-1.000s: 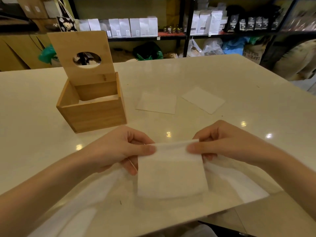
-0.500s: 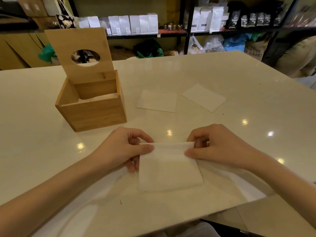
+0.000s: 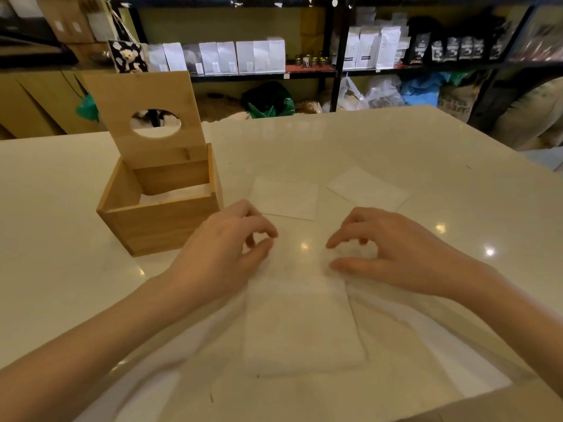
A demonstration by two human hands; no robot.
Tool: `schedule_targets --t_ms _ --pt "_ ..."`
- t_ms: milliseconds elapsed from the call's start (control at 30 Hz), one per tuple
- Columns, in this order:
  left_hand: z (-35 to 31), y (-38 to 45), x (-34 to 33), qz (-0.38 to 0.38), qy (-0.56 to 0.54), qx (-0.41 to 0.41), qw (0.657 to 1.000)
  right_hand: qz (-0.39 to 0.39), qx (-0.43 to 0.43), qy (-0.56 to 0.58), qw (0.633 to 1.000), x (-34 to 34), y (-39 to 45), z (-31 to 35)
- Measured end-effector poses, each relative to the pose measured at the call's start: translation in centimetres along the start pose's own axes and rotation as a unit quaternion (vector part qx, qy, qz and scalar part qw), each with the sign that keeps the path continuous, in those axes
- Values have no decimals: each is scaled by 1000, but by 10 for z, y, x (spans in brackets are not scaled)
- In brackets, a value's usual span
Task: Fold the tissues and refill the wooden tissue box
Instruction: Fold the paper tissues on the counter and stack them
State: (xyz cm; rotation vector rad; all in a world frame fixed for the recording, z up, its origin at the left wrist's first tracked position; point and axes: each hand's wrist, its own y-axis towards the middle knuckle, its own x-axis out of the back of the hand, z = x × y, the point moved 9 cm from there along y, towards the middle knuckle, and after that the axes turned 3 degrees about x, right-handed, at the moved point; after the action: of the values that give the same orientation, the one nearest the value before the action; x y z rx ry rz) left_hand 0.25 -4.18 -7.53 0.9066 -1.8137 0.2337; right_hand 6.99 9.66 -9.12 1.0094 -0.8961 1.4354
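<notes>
A white tissue (image 3: 301,327) lies flat on the table in front of me, its far end blurred. My left hand (image 3: 219,257) pinches the tissue's far left corner between thumb and forefinger. My right hand (image 3: 393,254) holds the far right corner, fingers curled around it. The wooden tissue box (image 3: 158,223) stands to the left, just beyond my left hand. Its lid (image 3: 146,95), which has an oval hole, stands upright at the back. White tissues (image 3: 179,191) lie inside the box.
Two folded tissues (image 3: 286,197) (image 3: 368,188) lie flat on the cream table (image 3: 426,153) beyond my hands. The table's near edge runs diagonally at the lower right. Shelves of bags and boxes (image 3: 262,56) stand behind the table.
Both hands have moved away from me with the tissue's far edge. The tissue now stretches longer across the table than before.
</notes>
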Motion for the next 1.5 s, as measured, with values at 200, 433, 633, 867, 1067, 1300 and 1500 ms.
schedule_targets --t_ms 200,433,633,867,1067,1300,1500 --pt "14 32 -22 -53 9 24 998 -137 55 -116 982 13 42 -7" --pt "31 51 -56 20 86 50 995 -151 81 -193 966 -13 70 -20" --pt "26 52 -53 -7 53 37 998 -214 115 -195 950 -10 71 -15" --pt "21 46 -52 -2 80 20 997 -243 146 -230 931 -8 68 -12" --pt "19 44 -47 1 79 18 997 -216 143 -219 941 -12 68 -14" --pt "19 45 -47 -10 65 5 998 -218 156 -207 941 -8 65 -11" --pt "16 44 -39 -27 -2 -9 1000 -229 96 -126 960 6 61 -17"
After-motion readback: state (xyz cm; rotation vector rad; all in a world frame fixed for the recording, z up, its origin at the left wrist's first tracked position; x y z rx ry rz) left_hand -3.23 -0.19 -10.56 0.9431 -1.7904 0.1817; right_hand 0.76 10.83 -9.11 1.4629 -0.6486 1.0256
